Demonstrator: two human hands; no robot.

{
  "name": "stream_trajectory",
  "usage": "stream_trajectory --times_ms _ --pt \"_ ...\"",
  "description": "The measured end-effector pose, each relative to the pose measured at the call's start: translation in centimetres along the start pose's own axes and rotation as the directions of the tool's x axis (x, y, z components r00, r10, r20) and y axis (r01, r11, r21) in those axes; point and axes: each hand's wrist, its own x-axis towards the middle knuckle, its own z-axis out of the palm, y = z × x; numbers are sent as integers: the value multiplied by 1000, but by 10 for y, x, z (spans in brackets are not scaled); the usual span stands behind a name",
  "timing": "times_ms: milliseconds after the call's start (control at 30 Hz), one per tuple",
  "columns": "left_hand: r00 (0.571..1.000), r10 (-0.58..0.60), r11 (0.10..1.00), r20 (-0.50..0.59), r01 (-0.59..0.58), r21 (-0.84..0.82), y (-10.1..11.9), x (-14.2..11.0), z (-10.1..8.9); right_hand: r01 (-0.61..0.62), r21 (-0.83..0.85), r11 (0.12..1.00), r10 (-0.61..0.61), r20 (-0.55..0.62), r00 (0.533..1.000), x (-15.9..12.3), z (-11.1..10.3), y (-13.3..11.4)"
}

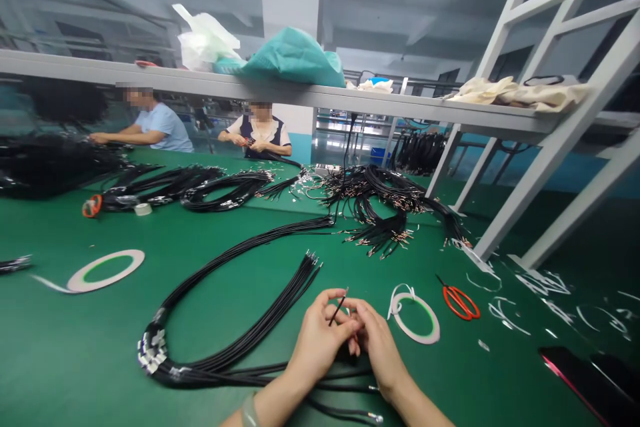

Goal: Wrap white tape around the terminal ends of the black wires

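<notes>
My left hand (317, 339) and my right hand (379, 340) are close together above the green bench mat (75, 340). Between their fingertips they pinch a thin black wire (339, 310) with a small metal tip at its upper end. Below my wrists lies a looped bundle of black cables (235, 347) with metal terminals, and white labels or tape on one bend. A white tape roll (415, 320) is nearest my right hand. Part of the wire is hidden by my fingers.
Red-handled scissors (460, 302) and white trimmings lie to the right. A dark phone (585, 377) sits at the lower right. Another tape roll (105, 271) and further cable bundles (375, 193) lie ahead. Two co-workers (260, 130) sit across the bench, below a long shelf (300, 97).
</notes>
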Motion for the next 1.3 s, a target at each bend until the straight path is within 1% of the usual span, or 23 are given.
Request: stream_trajectory --times_ms 133,267,333,400,467,533,567,700,800,867,967,1033,1100,1200,1300 --pt "1000 -4 1000 -22 4 -14 -6 2 -3 -6 -20 1000 7 25 1000 -1 -4 6" --pt "998 -28 999 -54 30 40 -8 2 -5 9 -64 998 -10 -23 1000 -1 -3 11" --pt "996 -33 992 -84 43 121 -6 1 -6 3 -78 997 -8 -66 998 0 -1 12" --pt "992 -5 967 -123 36 254 -2 0 -8 -1 -87 996 -10 -129 992 2 -3 10" --pt "988 50 931 -148 7 365 4 -2 -10 12 -109 994 -34 -202 979 4 -7 3" --pt "985 95 914 -147 -28 404 11 -4 -11 40 -164 986 -82 -254 964 6 -13 -10" --pt "985 102 915 -137 -39 401 14 -5 -12 49 -194 980 -97 -249 964 6 -16 -17" --pt "990 122 920 -76 -85 382 22 -6 -13 55 -295 954 -89 -102 991 5 -21 -46" --pt "992 107 929 -73 -73 364 21 -6 -13 57 -341 938 -88 -77 993 4 -21 -53" --pt "992 91 930 -82 -56 364 18 -7 -12 46 -367 929 -79 -75 994 4 -21 -50" --pt "991 113 903 -69 -73 424 17 -9 -10 39 -399 916 -75 -75 994 1 -25 -40" --pt "990 133 871 -54 -91 483 18 -10 -8 54 -411 910 -105 -101 989 -1 -27 -33" --pt "988 149 835 -45 -101 541 18 -11 -6 71 -398 915 -142 -153 978 -3 -29 -27" --pt "985 173 787 -22 -125 604 16 -11 -5 68 -304 950 -145 -239 960 -4 -27 -19" --pt "980 201 756 9 -161 634 14 -11 -4 80 -136 988 -120 -323 939 -3 -19 -12"
